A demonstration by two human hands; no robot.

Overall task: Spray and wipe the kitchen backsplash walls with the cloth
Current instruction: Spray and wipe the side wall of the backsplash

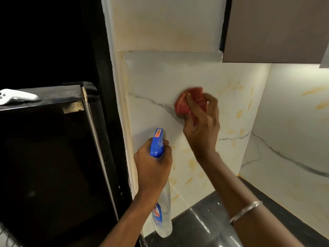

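The right hand (202,120) clutches a bunched red cloth (188,102) against the marble-patterned backsplash (231,104), cloth at its fingertips, while the left hand (153,164), lower and nearer, grips a blue-capped spray bottle (161,202) by the neck.

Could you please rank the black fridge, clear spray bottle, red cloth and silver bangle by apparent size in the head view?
1. Black fridge
2. Clear blue-capped spray bottle
3. Red cloth, partly hidden by the right hand
4. Silver bangle

Right hand (202,122) presses red cloth (188,102) on backsplash (231,107); left hand (153,166) holds spray bottle (157,145).
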